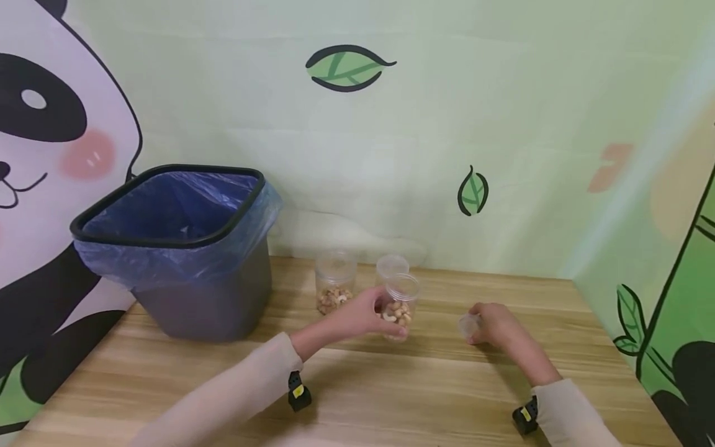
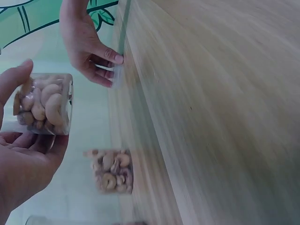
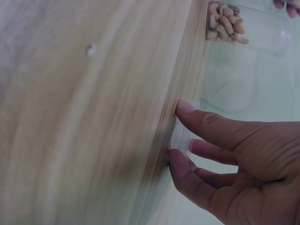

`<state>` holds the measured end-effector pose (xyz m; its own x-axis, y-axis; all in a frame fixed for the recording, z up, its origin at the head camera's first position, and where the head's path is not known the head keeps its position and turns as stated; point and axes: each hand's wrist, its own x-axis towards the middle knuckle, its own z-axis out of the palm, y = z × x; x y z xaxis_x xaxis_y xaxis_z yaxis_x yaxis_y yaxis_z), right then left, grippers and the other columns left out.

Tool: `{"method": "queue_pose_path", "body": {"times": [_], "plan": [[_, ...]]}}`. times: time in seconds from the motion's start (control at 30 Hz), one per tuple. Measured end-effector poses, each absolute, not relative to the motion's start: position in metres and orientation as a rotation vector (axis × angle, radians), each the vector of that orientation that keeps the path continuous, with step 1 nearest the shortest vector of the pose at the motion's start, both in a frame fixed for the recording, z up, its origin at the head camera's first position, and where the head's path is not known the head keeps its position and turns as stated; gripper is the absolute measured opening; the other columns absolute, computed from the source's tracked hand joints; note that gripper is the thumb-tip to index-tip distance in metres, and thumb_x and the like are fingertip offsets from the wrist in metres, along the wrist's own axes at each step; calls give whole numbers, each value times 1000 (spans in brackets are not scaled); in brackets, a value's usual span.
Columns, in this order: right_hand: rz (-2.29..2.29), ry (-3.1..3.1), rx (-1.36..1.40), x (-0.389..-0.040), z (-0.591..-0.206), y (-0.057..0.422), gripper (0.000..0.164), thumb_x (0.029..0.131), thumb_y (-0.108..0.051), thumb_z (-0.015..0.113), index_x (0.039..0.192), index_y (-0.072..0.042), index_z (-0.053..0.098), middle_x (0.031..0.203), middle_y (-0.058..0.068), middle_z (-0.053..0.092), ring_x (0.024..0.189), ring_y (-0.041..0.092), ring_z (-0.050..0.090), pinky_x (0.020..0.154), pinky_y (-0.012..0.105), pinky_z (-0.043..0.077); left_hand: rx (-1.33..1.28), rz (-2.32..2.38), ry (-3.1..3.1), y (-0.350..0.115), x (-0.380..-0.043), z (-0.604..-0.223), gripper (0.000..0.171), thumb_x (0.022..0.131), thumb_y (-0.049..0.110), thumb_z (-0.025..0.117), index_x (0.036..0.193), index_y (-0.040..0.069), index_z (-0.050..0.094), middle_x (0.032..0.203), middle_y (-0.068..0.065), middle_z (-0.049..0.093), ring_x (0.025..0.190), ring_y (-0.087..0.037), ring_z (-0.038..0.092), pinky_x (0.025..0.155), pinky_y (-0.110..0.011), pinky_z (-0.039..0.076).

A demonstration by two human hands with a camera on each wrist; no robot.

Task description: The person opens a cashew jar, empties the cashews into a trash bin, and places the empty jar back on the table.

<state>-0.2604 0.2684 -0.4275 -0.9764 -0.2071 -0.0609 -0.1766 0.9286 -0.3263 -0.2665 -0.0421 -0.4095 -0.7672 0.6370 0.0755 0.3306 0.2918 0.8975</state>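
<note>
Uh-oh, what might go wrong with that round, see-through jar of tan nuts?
The left hand holds the clear, round plastic jar, whose top looks open, so tipping it might spill the tan, curved cashews. It might also bump the other clear, round plastic jar just behind it. The right hand pinches a thin, round, clear plastic lid by its edges, so it might slip.

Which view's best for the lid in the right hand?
Right wrist: the lid is largest there, near edge-on, pinched by the right hand. Head shows it small but with more of its round face; left wrist, small and blurred.
</note>
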Motion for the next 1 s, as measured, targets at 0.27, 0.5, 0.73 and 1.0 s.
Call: {"method": "queue_pose_path", "body": {"times": [0.27, 0.5, 0.73, 1.0], "plan": [[-449, 2993, -335, -260, -426, 267, 66, 76, -15, 90, 125, 16, 58, 107, 29, 68, 92, 36, 62, 84, 52, 52, 894, 1480, 2370, -69, -253, -397, 59, 79, 27, 90, 127, 6, 64, 106, -1, 69, 92, -16, 63, 76, -32, 54], [-522, 2918, -337, -255, -418, 271, 82, 77, -16, 88, 136, 20, 45, 119, 36, 62, 105, 44, 62, 88, 54, 52, 909, 1479, 2386, -85, -244, -393, 60, 80, 23, 89, 128, 1, 63, 107, -5, 68, 90, -17, 63, 75, -31, 55], [-597, 2899, -436, -258, -401, 276, 68, 89, -18, 79, 136, 18, 47, 126, 39, 58, 116, 52, 58, 94, 57, 51, 887, 1464, 2494, -99, -241, -382, 52, 78, 22, 90, 120, 2, 67, 98, -5, 65, 83, -16, 57, 68, -28, 50], [-631, 2985, -535, -253, -385, 264, 50, 95, -15, 69, 134, 12, 54, 125, 33, 62, 110, 47, 64, 90, 54, 54, 889, 1408, 2519, -110, -242, -369, 55, 80, 27, 89, 127, 9, 66, 93, -2, 61, 78, -18, 51, 64, -28, 44]]}}
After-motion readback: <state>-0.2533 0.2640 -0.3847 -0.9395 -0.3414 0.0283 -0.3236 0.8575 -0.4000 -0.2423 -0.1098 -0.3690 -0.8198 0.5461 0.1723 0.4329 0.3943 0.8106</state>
